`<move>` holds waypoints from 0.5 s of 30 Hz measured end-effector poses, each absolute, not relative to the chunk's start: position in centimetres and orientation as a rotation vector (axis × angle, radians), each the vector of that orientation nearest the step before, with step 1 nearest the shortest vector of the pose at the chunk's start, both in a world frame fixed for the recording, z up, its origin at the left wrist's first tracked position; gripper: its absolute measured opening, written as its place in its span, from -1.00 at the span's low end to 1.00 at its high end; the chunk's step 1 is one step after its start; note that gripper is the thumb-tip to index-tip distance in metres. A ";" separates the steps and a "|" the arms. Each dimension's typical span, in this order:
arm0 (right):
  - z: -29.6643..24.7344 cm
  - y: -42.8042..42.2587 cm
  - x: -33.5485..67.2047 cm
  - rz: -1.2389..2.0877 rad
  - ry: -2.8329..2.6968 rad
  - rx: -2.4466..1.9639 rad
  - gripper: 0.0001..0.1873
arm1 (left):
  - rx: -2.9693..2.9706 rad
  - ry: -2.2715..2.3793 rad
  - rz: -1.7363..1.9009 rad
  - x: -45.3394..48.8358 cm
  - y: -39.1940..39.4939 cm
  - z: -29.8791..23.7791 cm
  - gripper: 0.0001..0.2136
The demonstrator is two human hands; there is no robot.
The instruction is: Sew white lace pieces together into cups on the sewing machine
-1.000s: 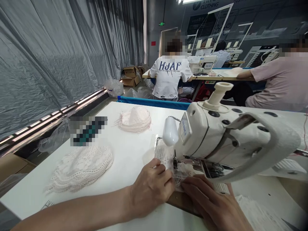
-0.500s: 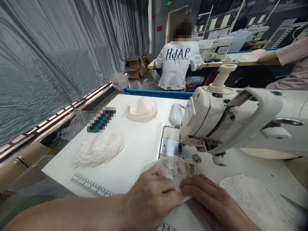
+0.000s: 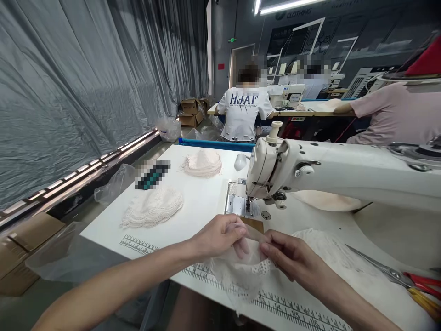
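Between both hands is a sheer white lace fabric piece [image 3: 237,273], held up just in front of the sewing machine [image 3: 265,170], its lower part drooping over the table's front edge. My left hand [image 3: 220,234] pinches its upper left edge, and some fingers show through the thin cloth. On the other side my right hand [image 3: 287,250] grips the upper right edge between thumb and fingers. Behind the cloth lie the metal needle plate [image 3: 237,204] and a small brown patch [image 3: 253,224]. A heap of white lace [image 3: 327,248] spreads beside my right forearm.
Two stacks of lace pieces, a cream one [image 3: 155,207] and a pinkish one [image 3: 203,163], lie on the left of the white table [image 3: 193,216]. Scissors [image 3: 389,272] rest at the right. Printed rulers [image 3: 289,312] run along the front edge. Co-workers sit beyond.
My hands have lifted the lace from the table near the needle and drawn it back, spreading its edge between them. The view has pulled back and tilted up, bringing the scissors fully in.
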State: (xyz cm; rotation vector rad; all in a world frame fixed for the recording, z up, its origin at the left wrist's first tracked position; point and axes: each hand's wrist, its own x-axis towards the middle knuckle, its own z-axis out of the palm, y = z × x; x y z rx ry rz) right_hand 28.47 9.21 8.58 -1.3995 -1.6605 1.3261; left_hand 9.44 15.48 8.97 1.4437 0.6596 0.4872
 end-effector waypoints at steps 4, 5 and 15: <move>8.9 8.2 27.8 1.400 -1.653 -1.327 -0.60 | 1.436 0.659 0.497 9.1 14.3 9.3 -0.75; 9.0 8.1 27.6 1.421 -1.650 -1.310 -0.60 | 1.440 0.663 0.502 9.1 14.1 9.4 -0.75; 9.1 6.8 26.9 1.490 -1.590 -1.251 -0.58 | 1.416 0.694 0.302 7.8 12.5 10.2 -0.61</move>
